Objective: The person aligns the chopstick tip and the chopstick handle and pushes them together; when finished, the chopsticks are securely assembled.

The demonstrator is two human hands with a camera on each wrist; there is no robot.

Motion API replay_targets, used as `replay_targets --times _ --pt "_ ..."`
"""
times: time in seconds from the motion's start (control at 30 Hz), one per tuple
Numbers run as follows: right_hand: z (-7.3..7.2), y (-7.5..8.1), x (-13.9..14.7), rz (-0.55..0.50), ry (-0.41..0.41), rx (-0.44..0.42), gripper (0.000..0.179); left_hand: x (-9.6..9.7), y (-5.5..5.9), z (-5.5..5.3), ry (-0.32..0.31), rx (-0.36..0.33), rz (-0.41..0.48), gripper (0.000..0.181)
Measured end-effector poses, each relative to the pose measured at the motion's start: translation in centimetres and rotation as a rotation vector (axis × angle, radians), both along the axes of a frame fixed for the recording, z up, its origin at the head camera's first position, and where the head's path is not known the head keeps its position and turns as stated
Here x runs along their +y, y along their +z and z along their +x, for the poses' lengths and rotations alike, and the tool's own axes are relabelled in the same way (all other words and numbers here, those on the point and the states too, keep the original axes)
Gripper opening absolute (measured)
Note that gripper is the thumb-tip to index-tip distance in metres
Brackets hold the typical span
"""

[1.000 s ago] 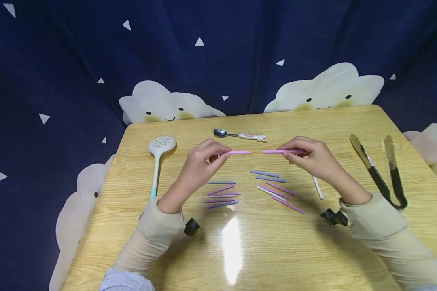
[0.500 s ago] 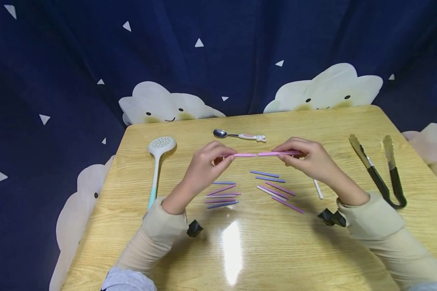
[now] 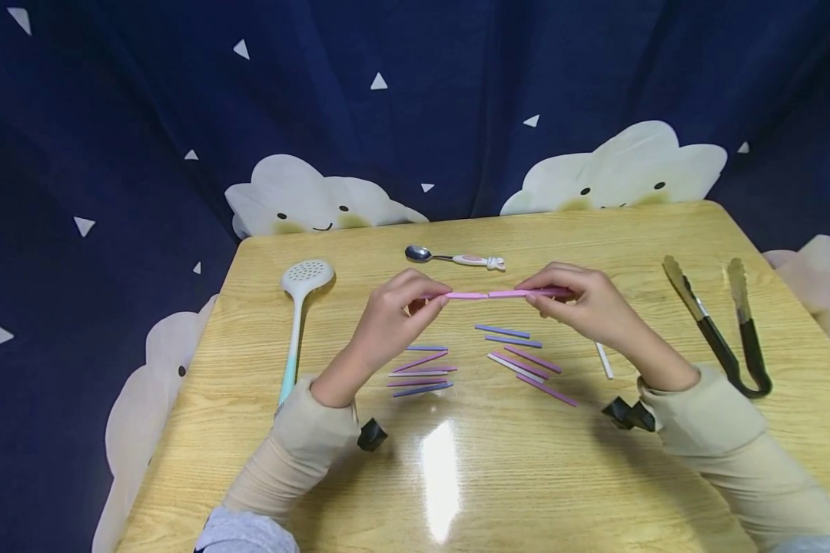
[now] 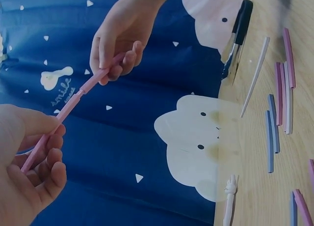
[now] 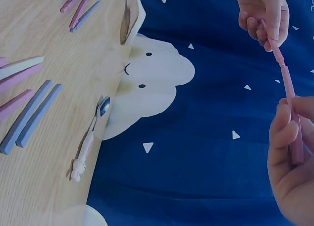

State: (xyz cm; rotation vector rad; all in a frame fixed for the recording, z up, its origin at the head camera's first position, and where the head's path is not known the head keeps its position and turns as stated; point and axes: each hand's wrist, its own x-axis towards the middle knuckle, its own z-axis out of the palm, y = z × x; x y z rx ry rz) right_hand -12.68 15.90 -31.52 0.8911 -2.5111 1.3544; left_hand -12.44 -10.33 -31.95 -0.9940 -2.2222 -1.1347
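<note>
My left hand pinches a slim pink stick between thumb and fingers, its narrowed tip pointing right. My right hand pinches a second pink stick, in line with the first. Both are held above the table, end to end. In the right wrist view, the narrow tip of the left stick meets the end of the right stick. The left wrist view shows the two sticks forming one straight line, with a thinner neck at the joint. Each stick's far end runs back into the palm.
Pink, blue and white sticks lie in a left group and a right group. A white stick lies below the right hand. Beyond the hands is a teaspoon. A white skimmer lies left, black-handled tongs right.
The left hand has moved right and slightly down, and the right hand a little left. The gap between the two pink sticks has closed until their ends meet.
</note>
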Motion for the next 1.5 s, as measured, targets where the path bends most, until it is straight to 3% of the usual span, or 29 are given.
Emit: replay_targets --times 0.23,0.73,1.07,1.5 --pt "-0.01 -0.15 -0.02 0.019 -0.007 0.028 0.015 0.00 -0.01 -0.04 -0.004 -0.008 0.006 0.006" --pt "0.23 -0.03 -0.13 -0.021 0.006 -0.056 0.014 -0.09 -0.40 -0.17 -0.003 -0.054 0.021 0.006" --pt "0.12 -0.09 -0.24 -0.020 0.009 0.017 0.016 0.00 -0.30 -0.28 -0.011 -0.060 0.016 0.007" --pt "0.47 0.04 -0.98 -0.075 0.017 -0.027 0.015 0.45 -0.34 0.07 -0.011 -0.100 0.062 0.005"
